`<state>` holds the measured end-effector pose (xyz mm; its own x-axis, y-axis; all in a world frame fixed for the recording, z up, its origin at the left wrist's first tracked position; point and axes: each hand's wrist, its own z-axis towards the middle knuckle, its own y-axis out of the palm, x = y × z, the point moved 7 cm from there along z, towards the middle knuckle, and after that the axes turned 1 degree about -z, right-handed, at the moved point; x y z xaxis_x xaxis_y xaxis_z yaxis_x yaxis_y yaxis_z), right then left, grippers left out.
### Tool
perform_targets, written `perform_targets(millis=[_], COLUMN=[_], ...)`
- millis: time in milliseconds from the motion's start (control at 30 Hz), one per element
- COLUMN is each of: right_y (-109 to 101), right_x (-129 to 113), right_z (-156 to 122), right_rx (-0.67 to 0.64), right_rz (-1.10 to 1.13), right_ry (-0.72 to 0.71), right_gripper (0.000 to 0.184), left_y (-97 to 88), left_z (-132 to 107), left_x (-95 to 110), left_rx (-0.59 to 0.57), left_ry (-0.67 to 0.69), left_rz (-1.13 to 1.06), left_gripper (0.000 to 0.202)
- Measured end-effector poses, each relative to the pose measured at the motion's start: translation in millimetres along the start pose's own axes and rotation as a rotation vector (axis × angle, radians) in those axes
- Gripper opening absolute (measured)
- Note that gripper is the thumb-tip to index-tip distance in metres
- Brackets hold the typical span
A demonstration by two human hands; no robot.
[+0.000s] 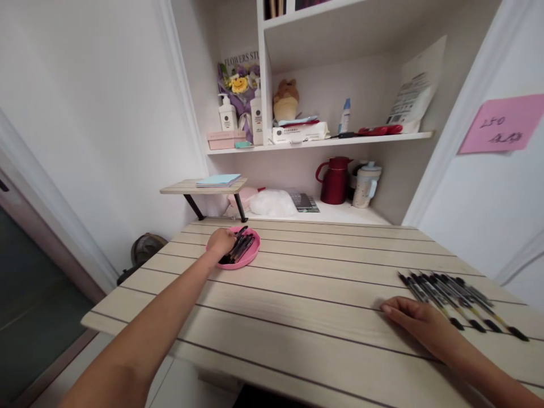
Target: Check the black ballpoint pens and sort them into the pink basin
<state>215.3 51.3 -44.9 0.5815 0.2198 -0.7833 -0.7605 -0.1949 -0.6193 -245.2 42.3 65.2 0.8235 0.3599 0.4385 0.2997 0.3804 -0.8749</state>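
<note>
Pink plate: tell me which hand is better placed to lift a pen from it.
Left, I'd judge. The left hand is at the pink plate, its fingers by the pens there. The right hand is across the table, near the other pens.

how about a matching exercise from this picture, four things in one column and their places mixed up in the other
Column one
1. left hand
2. right hand
3. red jug
4. pale blue stack

Column two
a. near the lidded cup
b. on the small raised stand
c. beside the spread-out pens
d. at the pink dish

Right pairs: 1-d, 2-c, 3-a, 4-b
</note>
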Motion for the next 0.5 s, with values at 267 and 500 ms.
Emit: perform_targets(millis=[267,500], right_y=[1,-48], right_x=[-26,-9], right_z=[-12,-25], right_rx=[0.047,0.338], right_rz=[-0.159,-0.829], right_ry=[-0.117,0.135], right_gripper=[0.023,0.022], left_y=[7.1,30.3], left_z=[-4,-64], left_x=[11,115], left_rx=[-0.023,-0.032], left_ry=[0.077,0.642], left_rz=[0.097,-0.223], left_gripper=[0.021,0.023])
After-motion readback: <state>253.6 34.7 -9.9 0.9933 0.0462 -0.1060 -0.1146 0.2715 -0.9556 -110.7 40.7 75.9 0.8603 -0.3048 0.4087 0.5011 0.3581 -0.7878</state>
